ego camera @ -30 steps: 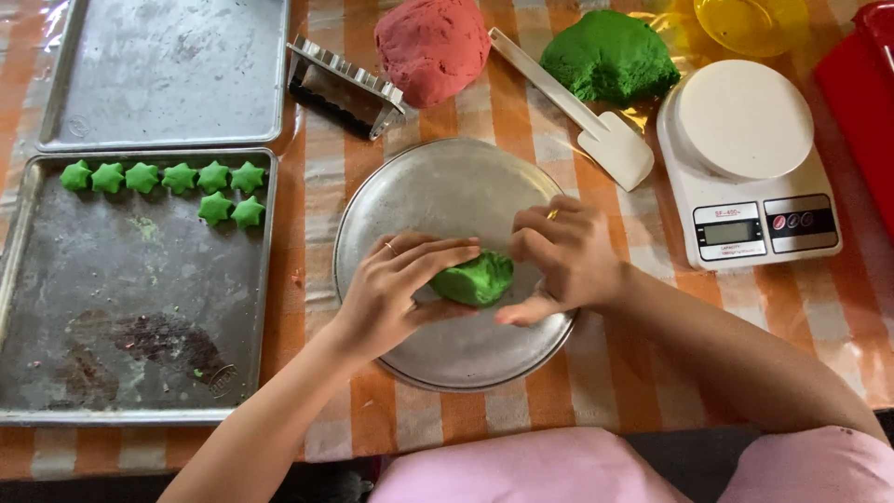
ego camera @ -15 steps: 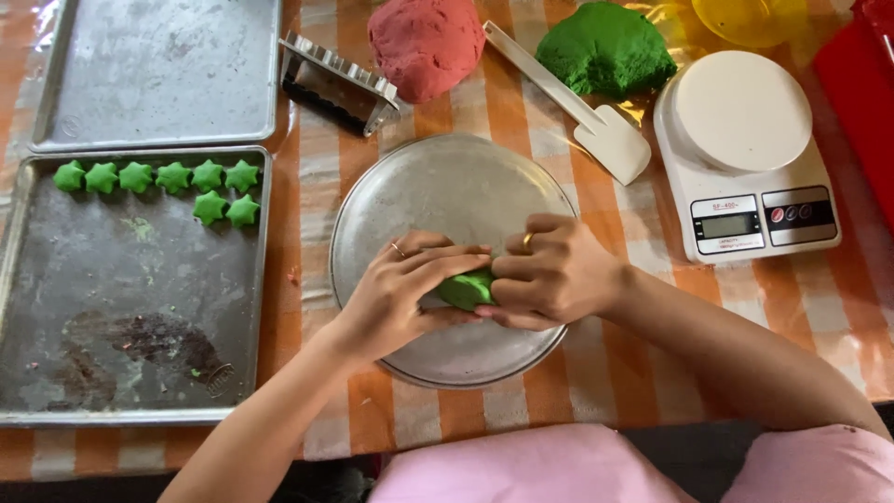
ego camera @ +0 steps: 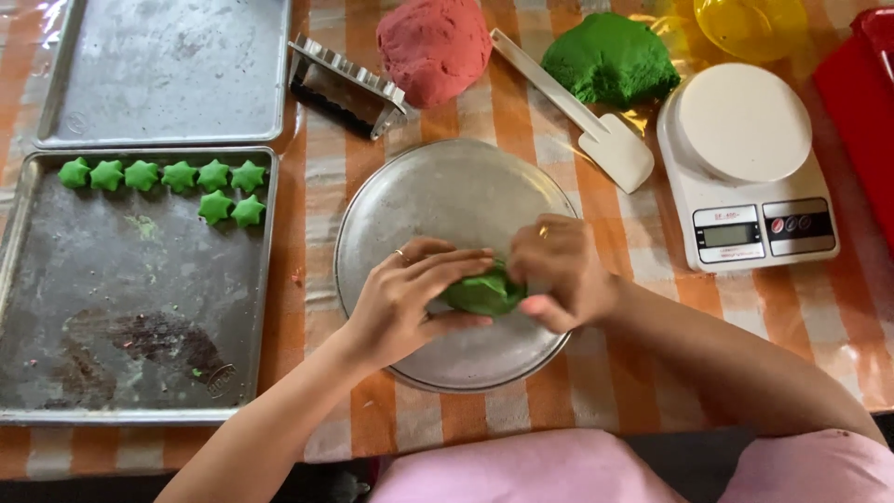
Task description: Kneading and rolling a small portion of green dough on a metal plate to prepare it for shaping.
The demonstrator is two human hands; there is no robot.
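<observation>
A small lump of green dough [ego camera: 484,293] lies on the lower part of a round metal plate [ego camera: 438,191]. My left hand [ego camera: 410,298] wraps over its left side, fingers laid across the top. My right hand [ego camera: 559,270] presses against its right side, thumb low. Both hands squeeze the lump between them, so most of it is hidden. Several green star-shaped dough pieces [ego camera: 163,175] sit in a row on a dark baking tray [ego camera: 130,317] to the left.
A second metal tray [ego camera: 168,70] lies at the back left, a metal cutter [ego camera: 349,84] beside it. Red dough [ego camera: 433,47], a big green dough mound [ego camera: 610,58], a white spatula [ego camera: 596,130], a white kitchen scale [ego camera: 745,168], a yellow bowl [ego camera: 750,23] and a red container [ego camera: 861,102] stand behind.
My hands have closed in around the green lump, covering more of it. The view has shifted slightly.
</observation>
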